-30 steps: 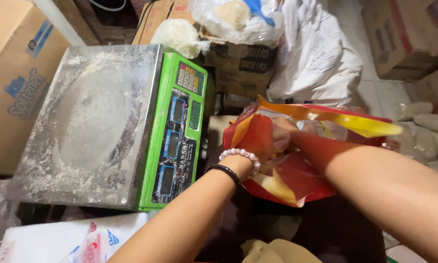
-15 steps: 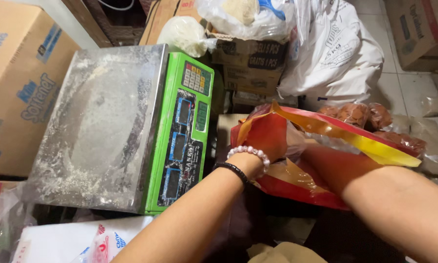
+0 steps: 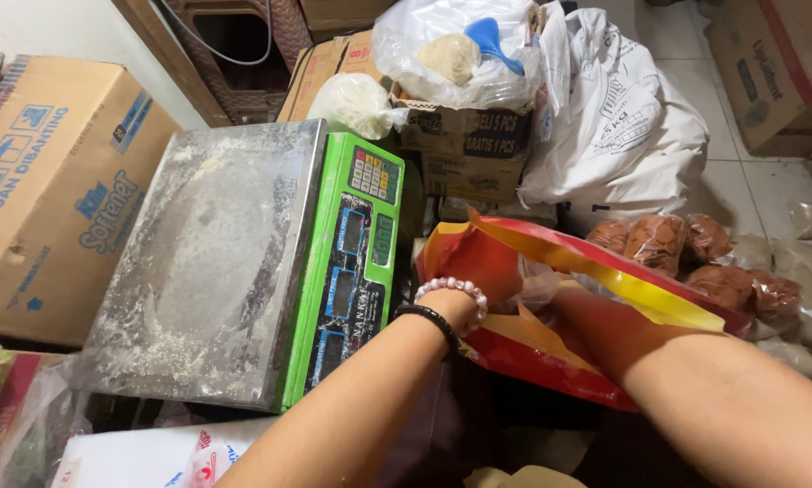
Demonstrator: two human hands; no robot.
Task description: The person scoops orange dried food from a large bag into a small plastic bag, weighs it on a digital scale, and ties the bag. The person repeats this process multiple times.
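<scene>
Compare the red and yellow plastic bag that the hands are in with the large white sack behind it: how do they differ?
The red and yellow plastic bag is glossy and brightly coloured; the large white sack is plain white with dark print. The bag lies with its mouth held open, the left hand at its rim and the right forearm reaching inside; the sack stands slumped and untouched. The bag is nearer the green weighing scale. Both are soft and crumpled.

Both forearms reach forward, converging. Left hand [image 3: 478, 294] bent at wrist, fingers hidden. Right hand out of sight, only right forearm [image 3: 695, 389] showing.
</scene>
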